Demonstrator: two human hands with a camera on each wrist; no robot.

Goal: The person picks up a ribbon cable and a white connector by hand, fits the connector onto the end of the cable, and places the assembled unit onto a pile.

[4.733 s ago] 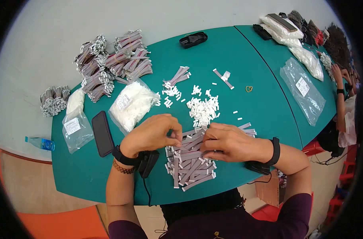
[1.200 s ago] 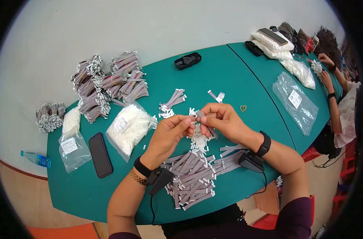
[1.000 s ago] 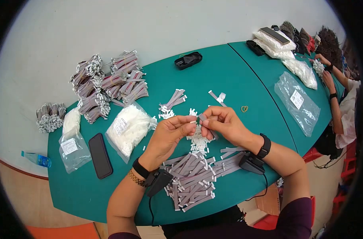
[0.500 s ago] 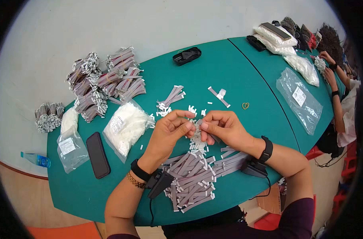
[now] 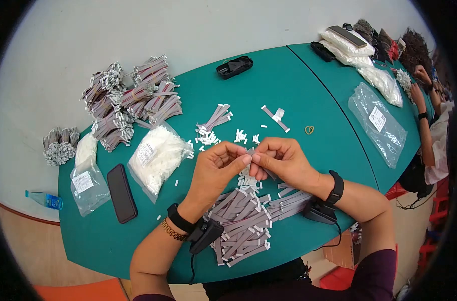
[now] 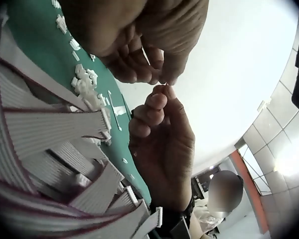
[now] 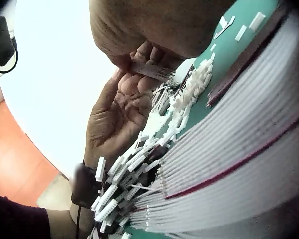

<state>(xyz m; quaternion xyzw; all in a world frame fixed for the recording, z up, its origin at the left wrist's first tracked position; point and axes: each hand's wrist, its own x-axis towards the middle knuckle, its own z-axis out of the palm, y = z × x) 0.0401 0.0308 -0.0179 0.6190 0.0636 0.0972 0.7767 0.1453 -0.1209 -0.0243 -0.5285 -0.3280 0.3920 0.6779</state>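
Observation:
My right hand [image 5: 283, 161] pinches a short grey ribbon cable [image 7: 152, 70] between thumb and forefinger, its tail slanting away under the fingers. My left hand [image 5: 214, 168] meets it thumb to thumb at the cable's end. The small white connector housing in the left fingertips is hidden by them now. Both hands are held above a heap of white connector housings [image 5: 247, 180]. Nearer the body lies a pile of grey ribbon cables [image 5: 243, 220] with white ends, and more cables [image 5: 290, 205] lie in a row under the right wrist.
A bag of white housings [image 5: 158, 158], a phone [image 5: 122, 193] and a smaller bag [image 5: 88, 185] are at left. Bundled cables [image 5: 130, 98] stand behind them. Farther back are a black case [image 5: 234, 66] and rubber bands [image 5: 309, 130]. Another person's arms [image 5: 423, 120] work at far right.
The hands rise from the cable pile with a cable in the right one. A white housing shows at the left fingertips a second ago; the fingertips then close up against the cable end.

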